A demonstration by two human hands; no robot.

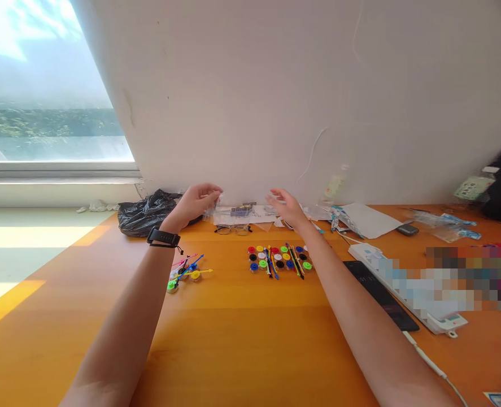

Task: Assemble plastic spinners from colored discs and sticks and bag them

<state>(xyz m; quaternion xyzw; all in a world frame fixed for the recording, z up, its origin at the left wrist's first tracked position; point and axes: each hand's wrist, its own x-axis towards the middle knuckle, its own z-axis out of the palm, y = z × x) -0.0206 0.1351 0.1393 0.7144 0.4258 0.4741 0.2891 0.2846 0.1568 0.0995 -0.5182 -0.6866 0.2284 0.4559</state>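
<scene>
Both my arms reach far across an orange table (pixel 242 339) toward the wall. My left hand (pixel 197 202), with a black band on the wrist, has its fingers curled on a clear plastic bag (pixel 227 213) lying at the table's back edge. My right hand (pixel 284 207) hovers just right of that bag with its fingers spread and nothing in it. A pair of glasses (pixel 233 229) lies in front of the bag. Nearer me sits a cluster of small coloured caps and sticks (pixel 279 260), and a smaller joined group of caps and sticks (pixel 186 271) lies to its left.
A crumpled black plastic bag (pixel 145 213) lies at the back left. A dark phone (pixel 379 294) and a white power strip (pixel 403 282) sit at the right, with papers (pixel 366 219), a small bottle (pixel 336 183) and packets beyond. A window is at the far left.
</scene>
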